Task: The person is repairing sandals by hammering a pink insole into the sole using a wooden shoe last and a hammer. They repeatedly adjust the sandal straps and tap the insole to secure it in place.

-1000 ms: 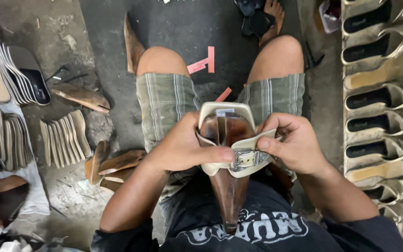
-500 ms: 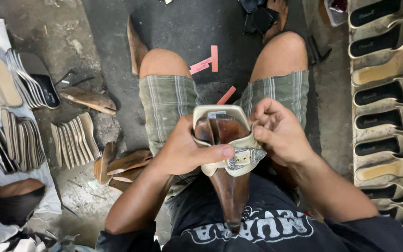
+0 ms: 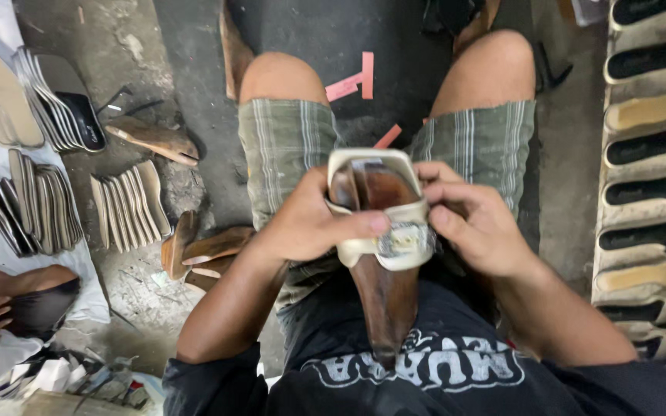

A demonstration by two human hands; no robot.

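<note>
Left hand (image 3: 306, 223) and right hand (image 3: 475, 223) both gripped a cream sandal upper (image 3: 383, 231) stretched over a brown wooden last (image 3: 383, 296), held above the lap, finished sandals (image 3: 649, 154) lined far right, stacked insoles (image 3: 129, 204) left

Wooden last (image 3: 383, 293): dark brown wood, smooth, with a dull polish and lighter worn streaks near its upper end. Sandal upper (image 3: 371, 202): cream, leather-like strap, matt, with a glittery metallic buckle trim (image 3: 401, 240) at centre frame. Shorts (image 3: 287, 146): woven plaid cloth, matt. Shirt (image 3: 425, 377): black knit cloth with a flat white print. Floor (image 3: 194, 46): grey concrete, rough, stained and dusty. Insole stacks (image 3: 129, 204) at left: thin flat board, matt tan and grey edges. Finished sandals (image 3: 649, 192) at the right edge: cream matt straps over black footbeds. Pink scraps (image 3: 352, 81) at upper centre: flat, matt, paper-like.
</note>
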